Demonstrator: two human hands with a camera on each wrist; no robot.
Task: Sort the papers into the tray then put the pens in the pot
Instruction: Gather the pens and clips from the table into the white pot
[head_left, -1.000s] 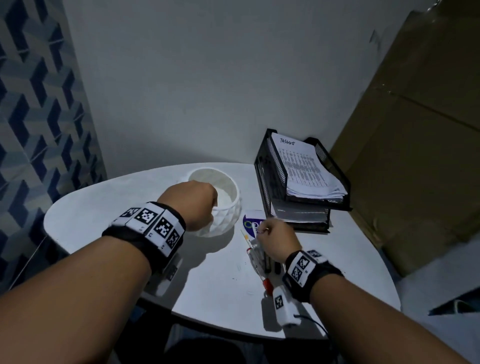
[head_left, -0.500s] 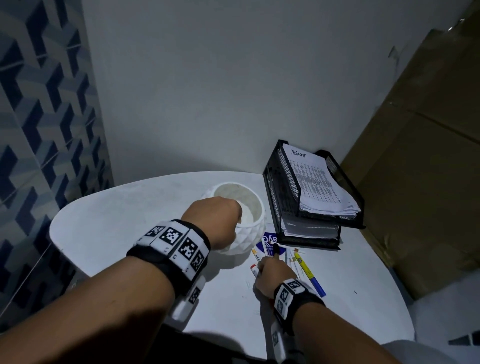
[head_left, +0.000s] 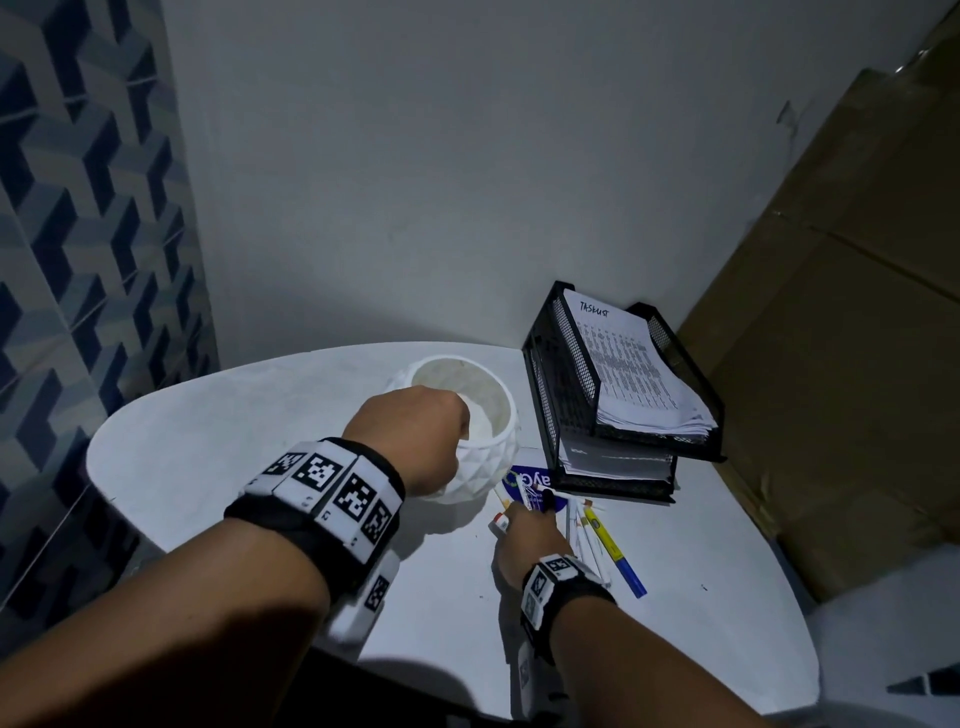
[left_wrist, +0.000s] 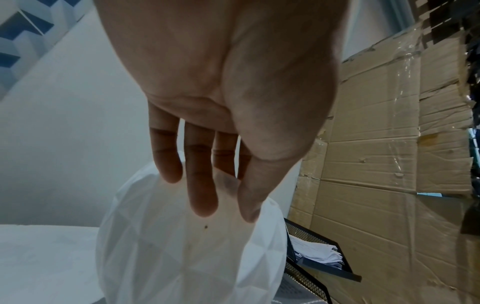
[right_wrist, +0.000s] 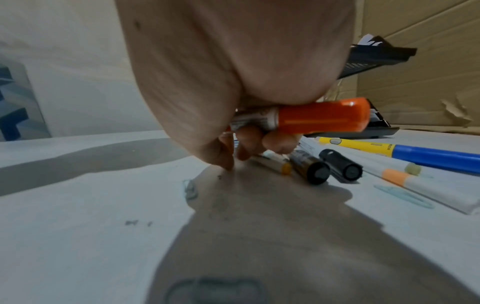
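The white faceted pot (head_left: 483, 457) (left_wrist: 182, 257) stands mid-table. My left hand (head_left: 415, 431) (left_wrist: 221, 195) holds its near rim, fingers over the edge and thumb outside. My right hand (head_left: 530, 506) (right_wrist: 249, 148) is down on the pile of pens, gripping an orange-capped marker (right_wrist: 324, 117) (head_left: 501, 521) in its palm. Its curled fingertips touch a thin pen beside two black markers (right_wrist: 311, 166). A yellow and blue pen (head_left: 615, 551) (right_wrist: 415, 153) lies to the right. The black mesh tray (head_left: 540, 364) holds stacked papers (head_left: 634, 374) on both levels.
A blue and white card (head_left: 524, 480) lies under the pens, between pot and tray. Cardboard sheets (head_left: 831, 364) lean at the right. The round white table (head_left: 234, 441) ends close on the left and front. A pale paper clip (right_wrist: 402, 197) lies near the pens.
My right hand has shifted nearer over the pens, leaving the yellow and blue pen uncovered on its right. My left hand has stayed on the pot's rim.
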